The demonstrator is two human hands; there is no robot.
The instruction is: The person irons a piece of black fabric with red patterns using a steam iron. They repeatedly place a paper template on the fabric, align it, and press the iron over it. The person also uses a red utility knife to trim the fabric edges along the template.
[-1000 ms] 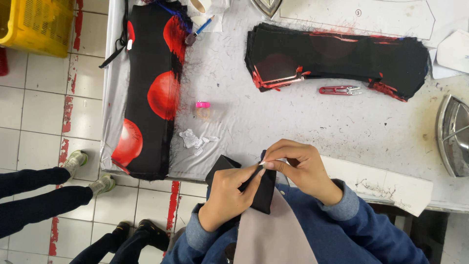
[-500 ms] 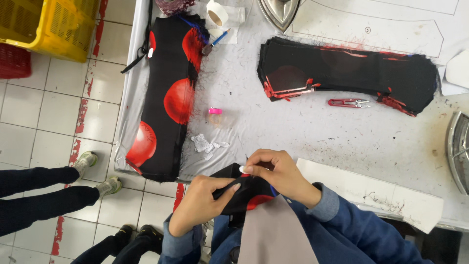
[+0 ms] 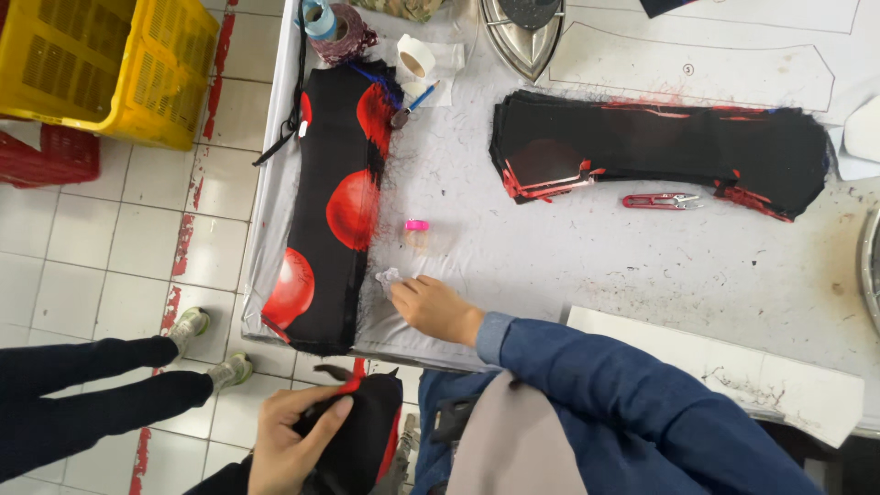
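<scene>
My left hand [image 3: 291, 438] holds a small black fabric piece with red trim [image 3: 359, 431] low, below the table's front edge. My right hand [image 3: 436, 307] reaches across to the table's left part, its fingertips touching a small pale scrap [image 3: 389, 278] on the grey cover; whether it grips the scrap I cannot tell. A long strip of black fabric with big red dots [image 3: 332, 203] lies just left of that hand. A small clear bottle with a pink cap [image 3: 417, 232] stands a little beyond it.
A stack of black and red cut pieces [image 3: 660, 151] lies at the far right with red thread snips [image 3: 662, 201] before it. An iron [image 3: 522, 32], tape rolls [image 3: 414, 58] and a paper pattern [image 3: 697, 64] are at the back. A yellow crate [image 3: 101, 64] stands on the tiled floor; another person's legs [image 3: 92, 394] are at left.
My hands have parted: the left dropped below the table edge with the black piece, and the right reached forward and left to the pale scrap. The view shifted right.
</scene>
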